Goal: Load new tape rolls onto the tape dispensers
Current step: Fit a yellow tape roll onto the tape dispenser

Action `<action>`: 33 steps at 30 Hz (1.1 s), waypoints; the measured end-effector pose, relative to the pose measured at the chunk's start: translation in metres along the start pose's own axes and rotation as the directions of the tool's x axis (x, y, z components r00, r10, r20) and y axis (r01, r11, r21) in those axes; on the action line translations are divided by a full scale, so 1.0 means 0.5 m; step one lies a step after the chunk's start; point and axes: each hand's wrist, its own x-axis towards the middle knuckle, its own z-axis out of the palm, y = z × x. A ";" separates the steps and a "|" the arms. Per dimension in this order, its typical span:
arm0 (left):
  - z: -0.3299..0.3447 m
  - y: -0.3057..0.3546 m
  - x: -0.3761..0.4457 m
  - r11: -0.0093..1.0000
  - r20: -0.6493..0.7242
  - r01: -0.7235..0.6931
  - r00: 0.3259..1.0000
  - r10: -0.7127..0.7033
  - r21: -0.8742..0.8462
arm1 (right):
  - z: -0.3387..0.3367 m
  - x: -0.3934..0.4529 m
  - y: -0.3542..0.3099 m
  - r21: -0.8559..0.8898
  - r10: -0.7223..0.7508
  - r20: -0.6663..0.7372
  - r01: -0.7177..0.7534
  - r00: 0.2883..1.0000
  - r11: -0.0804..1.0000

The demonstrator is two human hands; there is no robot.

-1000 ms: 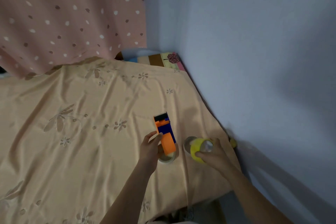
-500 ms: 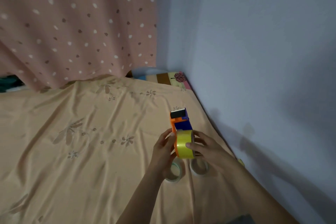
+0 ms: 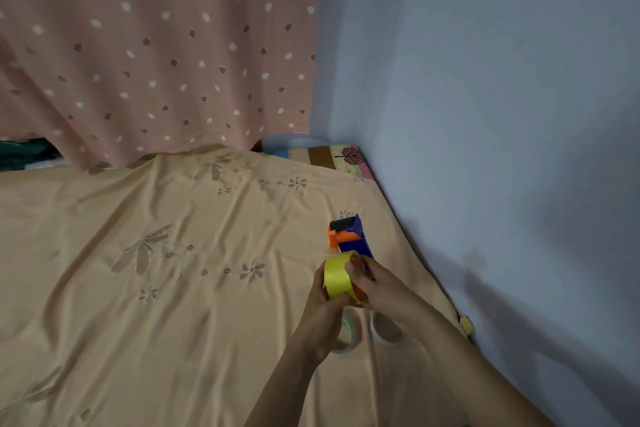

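As before, yellow tape roll (image 3: 337, 279) against dispenser (image 3: 349, 239)

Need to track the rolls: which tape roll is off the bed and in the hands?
The yellow roll, held by both hands against the dispenser. The two pale rolls lie flat on the sheet below.

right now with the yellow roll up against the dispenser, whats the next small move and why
Probably press the yellow tape roll sideways until it seats on the orange and blue dispenser. Both the left hand and the right hand already grip the roll and dispenser together above the bed sheet, but whether the roll is fully on cannot be seen, so a firm push seems the safest step.
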 end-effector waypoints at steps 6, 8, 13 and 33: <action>0.001 0.013 0.007 0.997 -0.165 -0.076 0.983 0.079 0.022 | 0.002 0.004 -0.016 -0.080 0.021 0.030 -0.019 0.999 0.997; -0.004 0.021 -0.001 0.997 -0.195 -0.077 0.978 0.073 -0.014 | -0.010 0.011 -0.007 -0.304 -0.190 -0.196 0.125 0.962 0.945; -0.025 0.038 -0.026 0.995 -0.212 -0.066 0.976 0.048 -0.078 | -0.019 0.042 -0.002 -0.322 -0.295 -0.394 0.170 0.870 0.931; -0.182 0.018 -0.249 0.999 -0.469 0.005 0.883 -0.023 -0.039 | 0.313 -0.017 0.047 0.110 0.017 0.051 -0.022 0.999 0.994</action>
